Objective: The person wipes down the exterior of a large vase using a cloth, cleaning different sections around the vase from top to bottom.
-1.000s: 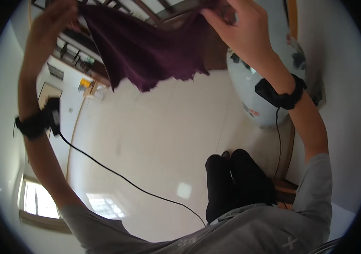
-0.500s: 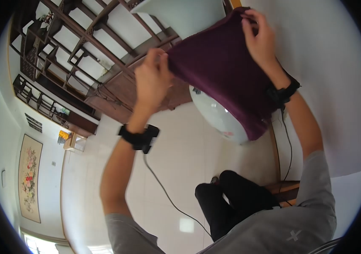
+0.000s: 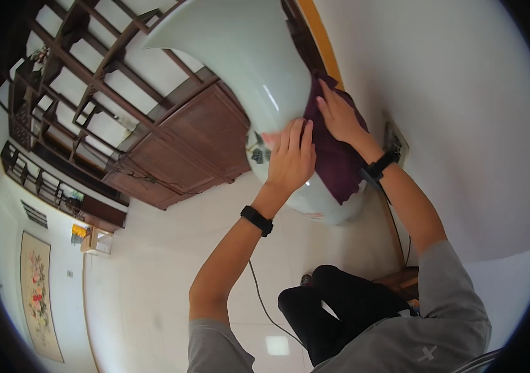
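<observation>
A tall pale porcelain vase [image 3: 265, 68] with a flared mouth and painted pink flowers stands in front of me. A dark purple cloth [image 3: 336, 165] lies draped against its right side. My left hand [image 3: 293, 155] rests on the belly of the vase at the cloth's left edge, its fingers stretched out. Higher and farther right, my right hand [image 3: 341, 117] lies on the cloth with fingers extended, pressing it against the vase. Part of the cloth is hidden behind my right hand and wrist.
Dark wooden lattice shelves [image 3: 100, 74] above a low brown cabinet [image 3: 178, 143] stand behind the vase to the left. A pale wall [image 3: 451, 137] with a socket [image 3: 395, 140] runs close on the right. A cable [image 3: 265, 304] hangs from my left wrist.
Both hands have come down from holding the cloth spread in the air. The cloth now lies bunched against the vase's right side, and more of the vase shows.
</observation>
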A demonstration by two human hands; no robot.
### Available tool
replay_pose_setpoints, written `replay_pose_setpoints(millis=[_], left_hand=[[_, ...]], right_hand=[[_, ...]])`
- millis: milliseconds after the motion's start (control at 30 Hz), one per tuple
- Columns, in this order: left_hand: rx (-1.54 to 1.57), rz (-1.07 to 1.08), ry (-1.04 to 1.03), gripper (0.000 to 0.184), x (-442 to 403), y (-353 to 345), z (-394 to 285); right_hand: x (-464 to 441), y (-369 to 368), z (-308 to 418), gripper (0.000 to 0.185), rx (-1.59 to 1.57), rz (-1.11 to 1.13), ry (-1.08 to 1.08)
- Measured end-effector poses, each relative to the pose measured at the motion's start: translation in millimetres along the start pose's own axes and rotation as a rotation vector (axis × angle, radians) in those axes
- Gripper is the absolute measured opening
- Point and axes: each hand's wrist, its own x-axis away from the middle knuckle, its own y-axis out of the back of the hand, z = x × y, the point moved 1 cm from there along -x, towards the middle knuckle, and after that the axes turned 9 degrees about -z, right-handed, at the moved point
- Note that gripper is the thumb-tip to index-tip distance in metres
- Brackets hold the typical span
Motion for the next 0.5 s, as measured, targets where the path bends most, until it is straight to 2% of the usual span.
replay_pose_setpoints(millis=[100,267,500], left_hand=[[0.015,0.016,-0.095,0.053,6,-10,-4],[0.154,-0.012,-0.051,0.051,8,-10,5],[0.19,-0.065,0.042,0.052,12,-11,1]], right_hand=[[-4,3,2,0.055,-0.029,0.029,-0.033],[-7,1,-8,0.057,-0.024,0.039,-0.063],[-8,-1,-14,0.058,0.06,0.056,-0.139]])
